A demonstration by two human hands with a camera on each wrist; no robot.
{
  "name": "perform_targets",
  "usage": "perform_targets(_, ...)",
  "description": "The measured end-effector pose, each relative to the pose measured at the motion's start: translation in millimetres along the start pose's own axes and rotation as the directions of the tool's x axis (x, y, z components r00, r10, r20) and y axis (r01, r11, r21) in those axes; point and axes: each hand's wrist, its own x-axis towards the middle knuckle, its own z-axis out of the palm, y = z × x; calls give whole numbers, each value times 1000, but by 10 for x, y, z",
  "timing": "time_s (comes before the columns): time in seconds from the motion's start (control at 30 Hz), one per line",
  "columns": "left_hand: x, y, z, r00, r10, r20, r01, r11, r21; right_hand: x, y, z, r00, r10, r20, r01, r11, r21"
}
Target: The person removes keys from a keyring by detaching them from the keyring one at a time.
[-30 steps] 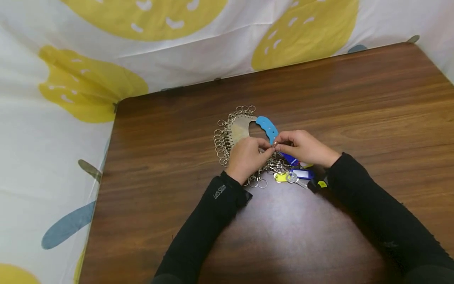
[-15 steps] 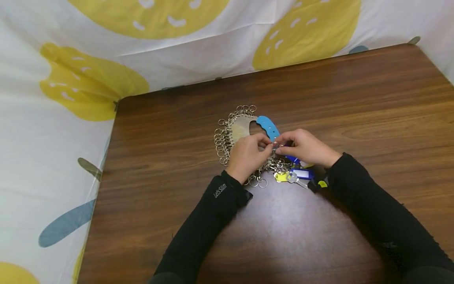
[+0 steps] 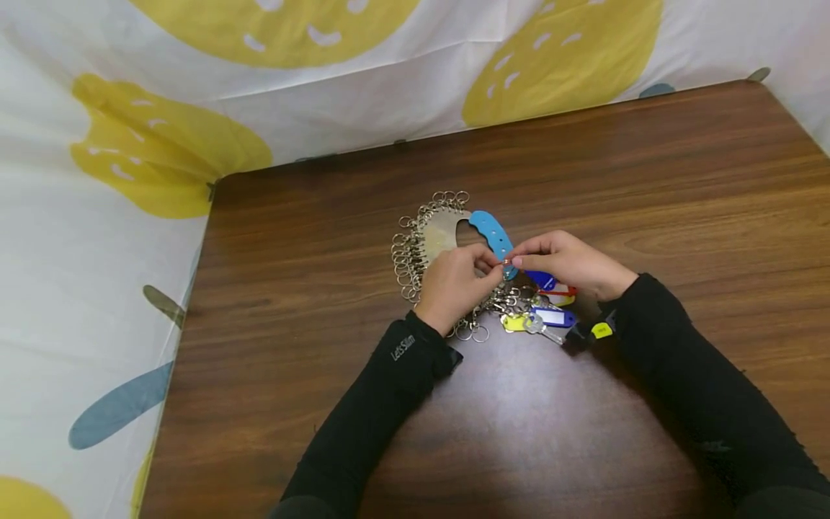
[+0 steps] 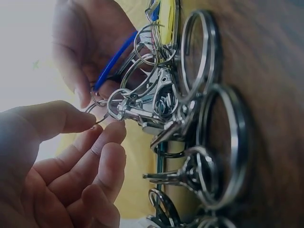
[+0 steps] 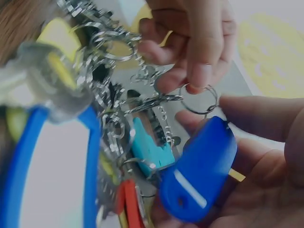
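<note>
My left hand [image 3: 457,285] pinches a small split key ring [image 5: 199,112] between thumb and index finger. The thumb and fingertips of my right hand [image 3: 573,263] grip the same ring from the other side. A blue key tag [image 5: 202,168] hangs from this ring against the right hand's fingers. In the left wrist view, the tag's edge shows between my left hand [image 4: 71,161] and the right hand [image 4: 90,42]. Beneath the hands lies a flat metal plate [image 3: 439,232] with a blue handle [image 3: 494,232], its curved edge lined with clips and rings [image 3: 405,267].
Beside the right hand lie a red tag [image 3: 565,290], a blue tag with a white label [image 3: 551,317], a yellow tag [image 3: 515,324] and a silver key [image 3: 546,329]. They sit on a brown wooden table [image 3: 311,324] against a patterned cloth [image 3: 363,101].
My right hand has shifted slightly right, its wrist turning outward, so the red tag now shows beneath it. The left hand stays nearly in place, still pinching at the ring.
</note>
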Motion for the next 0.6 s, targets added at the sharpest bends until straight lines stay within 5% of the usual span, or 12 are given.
perform_targets(0.2, -7, 16, -6, 1000, 0, 2, 0, 1000, 11, 1, 12, -19, 999, 16, 29, -18, 997, 73)
perform_targets(0.6, -27, 34, -10, 1000, 10, 10, -10, 1000, 23, 19, -11, 39, 999, -44, -10, 42, 992, -121)
